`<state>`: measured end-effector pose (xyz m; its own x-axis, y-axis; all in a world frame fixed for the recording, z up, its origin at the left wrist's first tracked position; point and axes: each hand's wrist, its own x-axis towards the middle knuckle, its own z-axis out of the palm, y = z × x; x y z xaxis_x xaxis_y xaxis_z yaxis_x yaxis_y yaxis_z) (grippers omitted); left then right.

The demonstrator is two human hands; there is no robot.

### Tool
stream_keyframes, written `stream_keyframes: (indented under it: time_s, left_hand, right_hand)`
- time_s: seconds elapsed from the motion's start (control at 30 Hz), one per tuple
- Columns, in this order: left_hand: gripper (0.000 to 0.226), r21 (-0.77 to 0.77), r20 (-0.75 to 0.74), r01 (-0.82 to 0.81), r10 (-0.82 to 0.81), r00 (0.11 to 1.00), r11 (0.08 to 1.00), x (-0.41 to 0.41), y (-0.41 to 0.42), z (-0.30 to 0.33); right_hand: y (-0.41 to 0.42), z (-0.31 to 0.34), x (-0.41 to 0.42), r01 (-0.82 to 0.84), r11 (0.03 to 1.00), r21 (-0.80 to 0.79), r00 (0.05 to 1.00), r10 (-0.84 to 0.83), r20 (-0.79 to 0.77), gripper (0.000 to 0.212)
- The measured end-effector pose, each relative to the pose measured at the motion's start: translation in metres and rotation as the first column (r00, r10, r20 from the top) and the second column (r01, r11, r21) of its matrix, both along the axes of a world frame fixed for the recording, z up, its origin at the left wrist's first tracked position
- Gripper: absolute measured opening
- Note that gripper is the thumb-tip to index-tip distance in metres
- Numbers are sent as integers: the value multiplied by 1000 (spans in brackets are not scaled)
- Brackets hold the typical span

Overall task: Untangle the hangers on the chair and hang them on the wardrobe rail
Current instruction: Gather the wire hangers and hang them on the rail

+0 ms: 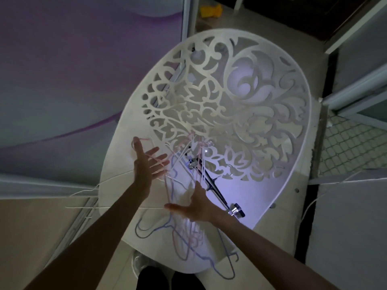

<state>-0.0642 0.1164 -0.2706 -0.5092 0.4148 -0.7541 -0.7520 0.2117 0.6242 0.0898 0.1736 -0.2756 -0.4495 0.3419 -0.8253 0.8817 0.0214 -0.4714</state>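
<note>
A white chair (230,114) with a cut-out scroll pattern fills the middle of the view, its back rising toward the far side and its seat near the person. A tangle of thin wire hangers (184,206) lies on the seat's near half, pink, blue and white strands crossing each other; some blue loops spill over the near edge of the seat. A dark clip hanger (217,191) with shiny metal clips lies slantwise on the seat, just right of the tangle, one clip close to the seat's right edge.

The left hand (146,164) is raised over the left part of the seat, palm turned inward, fingers straight and spread. A pink strand runs across its fingers and loops past the thumb; whether it is gripped or only draped there cannot be told.

The right hand (194,206) is over the near middle of the seat, fingers straight and relaxed, thumb out to the left, lying against the strands of the tangle without curling round any of them.

A few white hangers (88,197) poke out past the seat's left edge. A yellow object (210,10) lies on the floor beyond the chair. Between the forearms, at the bottom edge, a light shoe (139,263) shows.
</note>
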Motion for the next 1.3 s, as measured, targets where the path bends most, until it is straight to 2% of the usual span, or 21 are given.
stream_keyframes:
  time_s: [0.07, 0.13, 0.23, 0.33, 0.43, 0.57, 0.67, 0.83, 0.9, 0.97, 1.03, 1.1, 1.23, 1.3]
  left_hand:
    - [49, -62, -76, 56, -61, 995, 996, -3, -3, -10]
    - [17, -78, -19, 106, -108, 994, 991, -14, -8, -18]
    - [12, -30, 70, 215, -212, 975, 976, -25, -9, -27]
    - [9, -41, 9, 360, -360, 933, 932, -26, -10, -34]
    - [10, -62, -13, 430, -431, 902, 901, -30, -13, -44]
    - [12, -67, 5, 522, -523, 852, 850, -31, -21, -45]
    - [13, -88, 48, 550, -548, 835, 830, -27, -40, -44]
    - [14, -108, 19, 573, -575, 818, 812, -26, -54, -29]
    - [14, -133, -10, 578, -584, 812, 805, -30, -55, -19]
    - [14, -159, -37, 521, -532, 846, 839, -36, -57, -9]
    - [19, -146, -37, 433, -443, 896, 889, -44, -60, 1]
    - [22, -124, -42, 404, -412, 910, 906, -48, -64, 15]
    - [16, -187, -106, 352, -375, 921, 917, -48, -73, 41]
    - [18, -219, -120, 244, -274, 954, 945, -48, -80, 47]
  right_hand:
    - [20, 2, -1, -66, 996, -54, 996, 69, 48, 104]
    - [48, -4, -12, -87, 996, 4, 995, 87, 48, 68]
    - [85, -37, -38, 81, 991, 104, 996, -84, 29, 43]
    - [99, -55, -64, 183, 971, 153, 982, -189, 22, 24]
    - [98, -71, -73, 76, 898, 434, 991, -117, 68, 47]
    - [84, -78, -63, 57, 857, 512, 995, -93, 46, 38]
    - [75, -76, -48, 44, 877, 478, 998, -64, 25, 41]
    - [70, -73, -33, 188, 905, 382, 982, -167, -89, 32]
    - [69, -66, -31, 298, 913, 279, 950, -254, -185, 30]
    - [69, -53, -32, 395, 911, 118, 895, -353, -273, 27]
    - [66, -32, -35, 418, 906, -69, 856, -418, -304, 20]
    - [63, -11, -34, 376, 914, -153, 873, -405, -271, 19]
    - [59, -1, -23, 233, 968, -92, 950, -247, -193, 43]
    - [48, -8, -16, 119, 989, 93, 988, -108, -114, 45]
